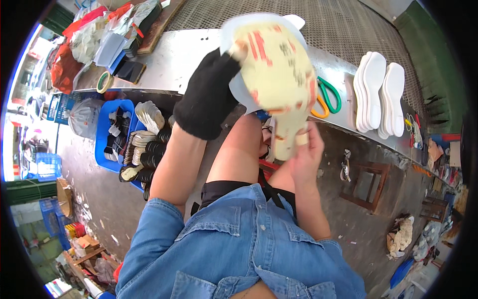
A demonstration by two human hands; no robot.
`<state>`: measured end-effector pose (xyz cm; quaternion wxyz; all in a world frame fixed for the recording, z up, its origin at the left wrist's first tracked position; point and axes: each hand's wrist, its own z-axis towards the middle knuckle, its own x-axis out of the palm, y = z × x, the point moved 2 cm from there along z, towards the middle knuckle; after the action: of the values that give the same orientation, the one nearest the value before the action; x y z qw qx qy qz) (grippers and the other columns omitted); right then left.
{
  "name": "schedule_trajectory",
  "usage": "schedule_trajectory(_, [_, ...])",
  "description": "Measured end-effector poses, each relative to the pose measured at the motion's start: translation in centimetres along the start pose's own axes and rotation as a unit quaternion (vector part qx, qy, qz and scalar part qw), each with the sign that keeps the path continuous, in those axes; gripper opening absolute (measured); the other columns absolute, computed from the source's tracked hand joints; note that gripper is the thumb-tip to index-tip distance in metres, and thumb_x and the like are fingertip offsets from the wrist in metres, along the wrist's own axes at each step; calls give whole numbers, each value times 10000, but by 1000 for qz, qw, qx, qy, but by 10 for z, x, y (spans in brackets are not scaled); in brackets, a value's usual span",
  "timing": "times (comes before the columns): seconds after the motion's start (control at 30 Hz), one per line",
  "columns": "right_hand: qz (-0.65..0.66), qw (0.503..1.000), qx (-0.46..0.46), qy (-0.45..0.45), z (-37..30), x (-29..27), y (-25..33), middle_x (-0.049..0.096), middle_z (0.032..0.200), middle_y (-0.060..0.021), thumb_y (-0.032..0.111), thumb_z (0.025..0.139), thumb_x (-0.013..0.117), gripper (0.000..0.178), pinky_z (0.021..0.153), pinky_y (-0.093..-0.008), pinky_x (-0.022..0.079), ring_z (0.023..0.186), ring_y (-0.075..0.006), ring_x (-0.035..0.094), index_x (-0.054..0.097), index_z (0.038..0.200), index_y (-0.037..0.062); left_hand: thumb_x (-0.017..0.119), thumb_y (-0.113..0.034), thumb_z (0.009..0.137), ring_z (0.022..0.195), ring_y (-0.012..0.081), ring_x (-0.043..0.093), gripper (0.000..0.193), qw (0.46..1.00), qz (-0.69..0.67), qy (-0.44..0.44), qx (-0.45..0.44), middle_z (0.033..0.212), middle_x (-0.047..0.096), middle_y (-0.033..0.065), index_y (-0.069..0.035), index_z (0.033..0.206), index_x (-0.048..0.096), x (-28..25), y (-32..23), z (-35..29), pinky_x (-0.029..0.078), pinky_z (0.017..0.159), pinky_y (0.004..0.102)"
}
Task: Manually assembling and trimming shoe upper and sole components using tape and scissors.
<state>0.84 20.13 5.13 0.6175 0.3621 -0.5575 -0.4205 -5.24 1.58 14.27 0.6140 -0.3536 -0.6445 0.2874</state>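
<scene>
My left hand, in a black glove, grips the upper end of a pale yellow shoe sole with red and grey marks, held upturned in front of me. A white layer shows around the sole's edge. My bare right hand pinches the sole's lower narrow end, with tape on one finger. Both hands hold it above my lap, just in front of the metal workbench.
A stack of white insoles lies on the bench at right, beside green and orange scissors. A blue crate of soles and black parts stands at left. A tape roll sits on the bench's left end. A wooden stool stands on the floor.
</scene>
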Motion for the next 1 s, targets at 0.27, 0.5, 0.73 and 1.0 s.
schedule_trajectory(0.27, [-69, 995, 59, -36, 17, 20, 33, 613, 783, -6, 231, 933, 526, 226, 590, -183, 441, 684, -29, 554, 544, 943, 6, 555, -122, 847, 930, 152, 567, 307, 989, 147, -10, -34, 1050, 585, 66, 15, 1122, 550, -11, 50, -24, 465, 788, 278])
schedule_trajectory(0.5, [-24, 998, 63, 4, 13, 36, 31, 606, 772, 3, 163, 915, 555, 152, 584, -165, 445, 673, -10, 551, 539, 915, 12, 560, -95, 851, 884, 139, 561, 310, 998, 28, -60, -16, 1001, 577, 54, -33, 1151, 508, -21, 51, -42, 467, 711, 272])
schedule_trajectory(0.73, [-20, 998, 63, 15, 12, 34, 31, 609, 778, 0, 159, 917, 552, 152, 592, -165, 447, 681, -10, 551, 538, 912, 7, 576, -109, 847, 890, 139, 561, 311, 997, 36, -71, -20, 998, 577, 51, -33, 1141, 508, -23, 49, -49, 463, 708, 264])
schedule_trajectory(1.0, [-138, 989, 24, 52, 8, 31, 26, 612, 727, -8, 177, 878, 608, 195, 543, -174, 442, 624, -31, 554, 563, 872, -12, 656, -123, 830, 948, 157, 582, 298, 996, 14, -89, -16, 1047, 601, 67, -32, 1100, 570, -8, 41, -44, 508, 748, 299])
